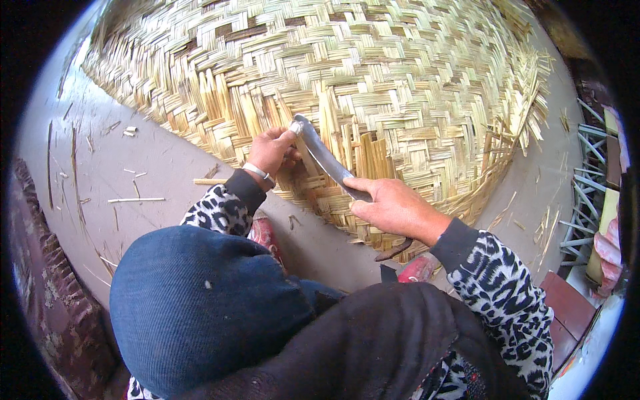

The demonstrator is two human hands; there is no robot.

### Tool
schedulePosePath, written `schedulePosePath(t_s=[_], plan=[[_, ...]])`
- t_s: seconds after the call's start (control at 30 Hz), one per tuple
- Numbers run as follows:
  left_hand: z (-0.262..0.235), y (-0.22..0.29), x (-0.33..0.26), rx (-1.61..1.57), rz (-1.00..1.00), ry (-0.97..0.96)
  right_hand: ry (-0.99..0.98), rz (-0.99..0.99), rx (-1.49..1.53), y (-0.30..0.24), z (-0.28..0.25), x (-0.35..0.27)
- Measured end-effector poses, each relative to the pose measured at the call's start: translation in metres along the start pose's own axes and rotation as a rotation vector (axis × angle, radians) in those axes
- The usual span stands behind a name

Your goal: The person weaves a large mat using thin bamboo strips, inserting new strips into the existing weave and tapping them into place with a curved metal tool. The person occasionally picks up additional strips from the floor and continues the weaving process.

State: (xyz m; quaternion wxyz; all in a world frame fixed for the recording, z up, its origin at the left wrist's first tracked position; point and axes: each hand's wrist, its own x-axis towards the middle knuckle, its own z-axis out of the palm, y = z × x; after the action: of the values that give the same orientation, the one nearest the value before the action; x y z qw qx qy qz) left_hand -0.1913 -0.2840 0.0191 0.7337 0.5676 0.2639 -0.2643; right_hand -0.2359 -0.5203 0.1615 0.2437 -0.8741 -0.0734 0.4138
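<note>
A large woven mat (400, 87) of pale split strips spreads across the floor before me. My right hand (397, 208) is closed round the near end of a curved knife (325, 157), its index finger stretched along the grey blade. At the blade's far end, my left hand (275, 152) pinches the tip with thumb and curled fingers; a whitish patch shows there. The blade lies slantwise over the mat's near part, beside some upright, yellower strips (375, 159). Below my right hand a dark curved piece (393, 250) shows; whether it belongs to the knife I cannot tell.
Loose strips and scraps (137, 199) litter the grey floor (167, 227) on the left. My red shoes (265, 233) stand by the mat's near edge. A pale slatted rack (587, 173) and a reddish-brown board (567, 310) are at the right. Dark patterned fabric (50, 287) lies far left.
</note>
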Motion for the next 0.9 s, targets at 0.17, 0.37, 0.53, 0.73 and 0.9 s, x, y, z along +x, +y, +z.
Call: schedulePosePath(t_s=[0.17,0.37,0.53,0.73,0.9], plan=[[-0.001,-0.001,0.002,0.022,-0.014,-0.007,-0.045,0.084,-0.047,-0.006,0.011,0.004],[0.000,0.012,-0.011,0.098,-0.039,-0.031,0.044,-0.008,-0.005,-0.010,0.011,0.013],[0.010,0.014,-0.024,-0.001,-0.135,-0.058,0.135,0.039,-0.021,-0.006,0.030,0.021],[0.016,0.015,-0.013,0.244,-0.206,-0.097,0.275,0.001,-0.174,-0.001,0.049,0.057],[0.019,0.027,0.013,0.302,-0.155,0.068,0.243,0.036,-0.234,-0.002,0.046,0.055]])
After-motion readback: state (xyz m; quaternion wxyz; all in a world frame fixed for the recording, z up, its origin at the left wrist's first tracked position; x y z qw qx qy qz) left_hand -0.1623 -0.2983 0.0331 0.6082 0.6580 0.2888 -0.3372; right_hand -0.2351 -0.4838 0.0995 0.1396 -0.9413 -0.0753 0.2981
